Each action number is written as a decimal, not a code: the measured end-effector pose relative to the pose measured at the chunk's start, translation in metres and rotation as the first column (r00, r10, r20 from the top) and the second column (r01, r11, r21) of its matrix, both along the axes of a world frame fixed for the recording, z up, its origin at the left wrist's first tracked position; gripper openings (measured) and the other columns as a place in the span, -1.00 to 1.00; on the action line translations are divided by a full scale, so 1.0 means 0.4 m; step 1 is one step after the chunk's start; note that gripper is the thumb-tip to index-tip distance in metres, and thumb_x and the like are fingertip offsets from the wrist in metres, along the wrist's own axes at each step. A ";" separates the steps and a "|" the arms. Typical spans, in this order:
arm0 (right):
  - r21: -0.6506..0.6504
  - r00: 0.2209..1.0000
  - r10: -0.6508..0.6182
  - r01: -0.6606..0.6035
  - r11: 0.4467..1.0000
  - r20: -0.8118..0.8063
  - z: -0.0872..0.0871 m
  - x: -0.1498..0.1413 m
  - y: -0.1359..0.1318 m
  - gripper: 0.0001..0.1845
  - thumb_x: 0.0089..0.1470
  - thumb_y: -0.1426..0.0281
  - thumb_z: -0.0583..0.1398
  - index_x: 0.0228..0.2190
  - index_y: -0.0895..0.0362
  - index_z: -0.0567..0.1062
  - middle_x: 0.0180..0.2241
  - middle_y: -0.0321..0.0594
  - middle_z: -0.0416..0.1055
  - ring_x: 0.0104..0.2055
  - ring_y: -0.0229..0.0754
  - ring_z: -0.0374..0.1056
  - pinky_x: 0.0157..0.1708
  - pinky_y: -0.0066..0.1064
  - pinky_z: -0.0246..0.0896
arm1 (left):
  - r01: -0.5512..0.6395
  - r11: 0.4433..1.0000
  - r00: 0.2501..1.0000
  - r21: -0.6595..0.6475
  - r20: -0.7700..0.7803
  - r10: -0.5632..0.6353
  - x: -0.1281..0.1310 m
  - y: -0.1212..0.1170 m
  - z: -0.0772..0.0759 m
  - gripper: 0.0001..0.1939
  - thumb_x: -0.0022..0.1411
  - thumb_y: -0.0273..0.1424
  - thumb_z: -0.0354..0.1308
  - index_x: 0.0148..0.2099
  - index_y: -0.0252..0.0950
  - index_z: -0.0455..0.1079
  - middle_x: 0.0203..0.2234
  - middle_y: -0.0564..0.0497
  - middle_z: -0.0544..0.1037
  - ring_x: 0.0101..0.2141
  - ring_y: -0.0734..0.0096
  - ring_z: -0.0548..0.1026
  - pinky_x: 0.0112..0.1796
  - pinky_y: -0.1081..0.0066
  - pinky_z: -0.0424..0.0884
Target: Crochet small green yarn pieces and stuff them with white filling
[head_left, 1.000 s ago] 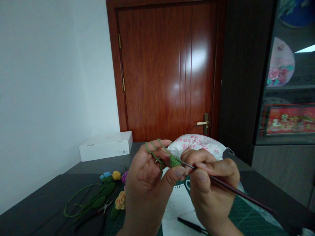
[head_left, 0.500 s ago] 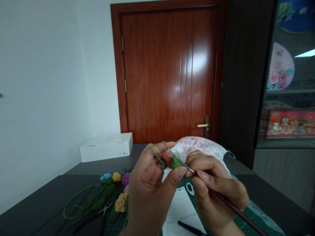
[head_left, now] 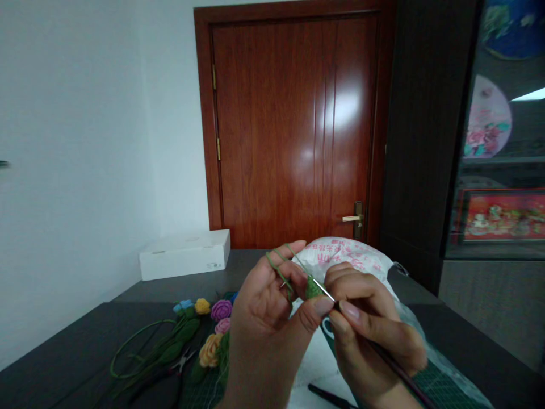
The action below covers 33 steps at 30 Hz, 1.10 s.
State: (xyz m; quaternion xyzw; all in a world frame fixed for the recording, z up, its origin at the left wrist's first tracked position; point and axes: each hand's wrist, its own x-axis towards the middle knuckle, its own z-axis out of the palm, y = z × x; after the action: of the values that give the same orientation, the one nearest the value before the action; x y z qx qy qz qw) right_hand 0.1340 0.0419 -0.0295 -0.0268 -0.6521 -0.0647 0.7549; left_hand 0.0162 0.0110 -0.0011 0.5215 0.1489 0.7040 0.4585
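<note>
My left hand (head_left: 272,318) pinches a small green crochet piece (head_left: 314,287) between thumb and fingers. Green yarn (head_left: 279,267) loops round its raised fingers and runs down to the piece. In my right hand (head_left: 374,329) is a crochet hook (head_left: 394,366) with a dark handle, held like a pen. The hook's metal tip lies against the top of the green piece, where the left fingers partly hide it. Both hands are close together above the table.
Crocheted flowers (head_left: 221,310) with green stems lie to the left, near pliers (head_left: 181,363). Below the hands are paper (head_left: 317,363), a black pen (head_left: 330,396) and a green cutting mat (head_left: 447,375). Behind stand a white box (head_left: 183,255) and a plastic bag (head_left: 349,250).
My left hand has shifted slightly right with the green piece, closer to my right hand. The hook's tip has swung to point more steeply upward, and more of its metal shows.
</note>
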 end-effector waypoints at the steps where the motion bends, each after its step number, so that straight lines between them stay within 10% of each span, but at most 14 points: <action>1: -0.027 1.000 0.005 -0.005 1.000 -0.008 0.000 0.001 -0.003 -0.82 0.25 0.57 0.18 -0.24 0.02 0.46 -0.39 -0.35 0.39 -0.38 -0.24 0.34 -0.36 -0.25 0.36 | 0.001 1.000 1.000 -0.009 0.020 -0.001 0.002 -0.002 0.000 -0.42 -0.03 -0.60 0.51 0.07 -0.20 0.55 -0.39 0.11 0.50 -0.31 0.52 0.52 -0.21 0.60 0.50; 9: -0.163 0.983 -0.184 0.182 0.970 0.006 -0.010 -0.014 -0.013 -0.84 0.19 0.58 0.17 -0.33 0.08 0.44 -0.49 -0.32 0.38 -0.43 -0.21 0.31 -0.41 -0.29 0.32 | 0.052 0.997 0.998 -0.061 0.022 -0.051 -0.001 0.009 -0.008 -0.48 0.11 -0.54 0.44 0.11 -0.17 0.49 -0.34 0.11 0.47 -0.33 0.58 0.47 -0.27 0.64 0.46; 16: 0.112 0.977 -0.207 0.211 0.971 -0.044 0.000 -0.019 0.004 -0.66 0.25 0.65 0.10 -0.04 0.08 0.45 -0.35 -0.28 0.38 -0.34 -0.22 0.35 -0.37 -0.21 0.44 | 0.028 0.998 0.997 0.052 -0.070 -0.024 -0.014 0.039 -0.009 -0.37 0.16 -0.55 0.40 0.24 -0.13 0.37 -0.32 0.12 0.47 -0.31 0.52 0.51 -0.23 0.54 0.53; 33: 0.122 0.954 -0.291 0.281 0.952 0.070 -0.011 0.026 0.011 -0.78 0.20 0.62 0.21 -0.16 0.12 0.49 -0.32 -0.25 0.52 -0.33 -0.17 0.45 -0.24 -0.16 0.41 | -0.023 0.997 0.987 0.079 -0.154 0.035 -0.029 0.065 0.004 -0.39 0.14 -0.52 0.40 0.22 -0.29 0.37 -0.35 0.06 0.50 -0.37 0.47 0.48 -0.41 0.54 0.52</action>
State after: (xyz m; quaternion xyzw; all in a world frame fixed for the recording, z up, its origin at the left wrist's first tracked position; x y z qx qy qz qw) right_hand 0.1443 0.0461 -0.0338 -0.0762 -0.6692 -0.2105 0.7085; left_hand 0.0046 0.0371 0.0003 0.5896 0.1646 0.6732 0.4148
